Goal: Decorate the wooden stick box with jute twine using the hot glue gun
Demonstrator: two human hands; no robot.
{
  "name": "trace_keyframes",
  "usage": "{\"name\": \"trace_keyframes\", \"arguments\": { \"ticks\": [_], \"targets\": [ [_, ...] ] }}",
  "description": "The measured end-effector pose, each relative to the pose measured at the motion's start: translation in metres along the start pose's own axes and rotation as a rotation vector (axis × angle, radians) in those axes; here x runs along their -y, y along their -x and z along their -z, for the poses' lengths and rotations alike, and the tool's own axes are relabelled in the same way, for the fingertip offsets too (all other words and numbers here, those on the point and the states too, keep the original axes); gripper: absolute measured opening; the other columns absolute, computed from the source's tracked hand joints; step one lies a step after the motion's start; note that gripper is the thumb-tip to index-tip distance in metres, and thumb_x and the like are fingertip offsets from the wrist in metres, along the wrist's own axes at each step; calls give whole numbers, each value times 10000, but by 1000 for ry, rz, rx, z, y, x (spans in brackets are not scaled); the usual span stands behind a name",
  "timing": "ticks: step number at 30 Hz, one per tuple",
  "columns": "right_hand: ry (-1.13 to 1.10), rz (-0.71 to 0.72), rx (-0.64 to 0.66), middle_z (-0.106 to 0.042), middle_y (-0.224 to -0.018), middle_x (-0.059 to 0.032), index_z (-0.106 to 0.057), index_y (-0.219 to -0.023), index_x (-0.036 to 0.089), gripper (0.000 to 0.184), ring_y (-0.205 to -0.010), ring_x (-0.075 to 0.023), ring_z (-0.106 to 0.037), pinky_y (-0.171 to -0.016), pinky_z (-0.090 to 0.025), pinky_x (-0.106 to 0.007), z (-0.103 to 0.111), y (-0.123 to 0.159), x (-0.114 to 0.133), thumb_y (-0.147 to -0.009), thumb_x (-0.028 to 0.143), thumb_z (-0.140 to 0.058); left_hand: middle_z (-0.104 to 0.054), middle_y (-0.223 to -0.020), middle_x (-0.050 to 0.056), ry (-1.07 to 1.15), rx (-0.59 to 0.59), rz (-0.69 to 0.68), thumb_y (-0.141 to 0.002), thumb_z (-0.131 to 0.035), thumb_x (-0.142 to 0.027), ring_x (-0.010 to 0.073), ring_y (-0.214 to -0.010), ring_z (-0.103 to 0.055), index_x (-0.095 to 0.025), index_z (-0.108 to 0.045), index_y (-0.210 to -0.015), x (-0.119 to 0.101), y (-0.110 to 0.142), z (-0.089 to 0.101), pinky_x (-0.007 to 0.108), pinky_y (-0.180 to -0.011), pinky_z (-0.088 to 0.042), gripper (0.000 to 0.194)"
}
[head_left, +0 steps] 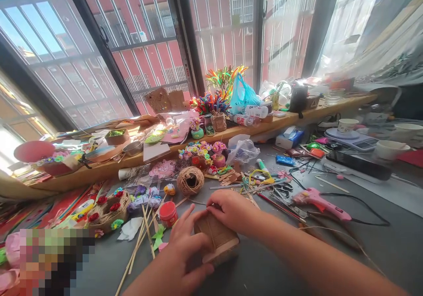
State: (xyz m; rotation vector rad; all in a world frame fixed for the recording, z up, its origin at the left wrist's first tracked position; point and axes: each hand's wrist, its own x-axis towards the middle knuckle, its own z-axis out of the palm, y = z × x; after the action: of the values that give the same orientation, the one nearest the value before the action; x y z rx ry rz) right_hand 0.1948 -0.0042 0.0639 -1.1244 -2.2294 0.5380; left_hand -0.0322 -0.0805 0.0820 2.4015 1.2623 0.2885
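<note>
A small brown cardboard box (pixel 220 233) sits on the grey table in front of me, with a line of twine across its top. My left hand (pixel 188 247) grips its left side, thumb along the near edge and fingers spread toward the far corner. At the far edge, my right hand (pixel 233 210) has its fingertips pinched together on a thin strand of twine; the exact grip is partly hidden. A ball of twine (pixel 191 180) lies just beyond the hands, a strand running from it toward my right fingers. A red-lidded jar (pixel 168 214) stands left of the box.
To the right are a pink hot glue gun (pixel 325 203) with a black cord, scissors (pixel 280 194) and a phone (pixel 358 166). Thin wooden sticks (pixel 142 234) and a flower-decorated cardboard piece (pixel 109 210) lie left. A cluttered wooden ledge (pixel 274 123) runs below the windows.
</note>
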Motion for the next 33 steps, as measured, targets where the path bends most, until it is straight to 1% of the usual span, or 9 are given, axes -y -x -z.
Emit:
{"name": "trace_keyframes", "arguments": {
  "ticks": [5, 9, 13, 16, 19, 23, 28, 30, 33],
  "targets": [
    [8, -8, -43, -783, -909, -51, -774, -947, 195, 117, -849, -213, -713, -733, -477, -285, 3, 20, 2, -944, 130, -677, -375, -1739, 45, 9, -5, -3, -847, -819, -210, 446, -1626, -256, -307, -768, -1049, 2, -1, 1, 714, -1208, -392, 230],
    [32, 7, -53, -743, -868, -39, -734, -916, 204, 179, -799, -202, -690, -690, -458, -281, -2, 52, 10, -991, 114, -599, -404, -1722, 47, 31, 1, 20, -852, -812, -231, 455, -1615, -282, -310, -771, -1016, 0, -1, 2, 740, -1197, -388, 186],
    [109, 113, -129, -688, -852, -28, -703, -959, 216, 206, -688, -182, -632, -601, -408, -284, -16, 83, 15, -994, 84, -550, -438, -1697, 42, 53, 4, 12, -880, -799, -272, 436, -1615, -293, -319, -778, -1001, -6, -3, 6, 743, -1209, -369, 132],
    [129, 165, -202, -647, -836, -26, -676, -947, 217, 233, -679, -180, -616, -603, -419, -285, -21, 97, 15, -1041, 112, -490, -436, -1695, 38, 50, 30, 38, -896, -790, -298, 428, -1616, -291, -317, -775, -981, -9, -2, 6, 740, -1214, -367, 88],
    [92, 148, -221, -626, -851, -31, -670, -974, 216, 269, -695, -178, -623, -617, -439, -275, -22, 102, 13, -1052, 110, -435, -440, -1689, 38, 38, 37, 43, -908, -782, -313, 423, -1611, -301, -332, -778, -1014, -7, -1, 4, 743, -1215, -366, 108],
    [63, 143, -200, -626, -847, -29, -681, -1011, 225, 272, -697, -181, -630, -610, -438, -276, -23, 103, 12, -1050, 119, -434, -450, -1687, 37, 14, -3, 17, -923, -767, -322, 426, -1604, -312, -344, -778, -1062, -3, 1, 1, 745, -1212, -372, 141],
    [68, 195, -221, -644, -819, -31, -672, -996, 214, 257, -679, -180, -631, -598, -428, -278, -26, 103, 12, -1036, 107, -442, -398, -1729, 28, -24, 11, 1, -941, -751, -339, 450, -1618, -256, -318, -767, -1041, -4, 0, 2, 785, -1216, -317, 103],
    [52, 190, -241, -648, -818, -30, -669, -1009, 214, 254, -677, -177, -635, -600, -429, -272, -26, 103, 12, -1035, 107, -441, -393, -1732, 18, -42, 12, 4, -942, -747, -328, 456, -1617, -250, -312, -771, -1025, -6, 1, 3, 782, -1216, -320, 88],
    [51, 163, -261, -645, -814, -30, -669, -1037, 215, 262, -670, -176, -636, -598, -427, -269, -25, 101, 11, -1046, 116, -427, -445, -1698, 13, -73, -5, 4, -940, -739, -304, 440, -1586, -324, -313, -778, -1007, -9, 1, 5, 740, -1218, -363, 77]
  ]
}}
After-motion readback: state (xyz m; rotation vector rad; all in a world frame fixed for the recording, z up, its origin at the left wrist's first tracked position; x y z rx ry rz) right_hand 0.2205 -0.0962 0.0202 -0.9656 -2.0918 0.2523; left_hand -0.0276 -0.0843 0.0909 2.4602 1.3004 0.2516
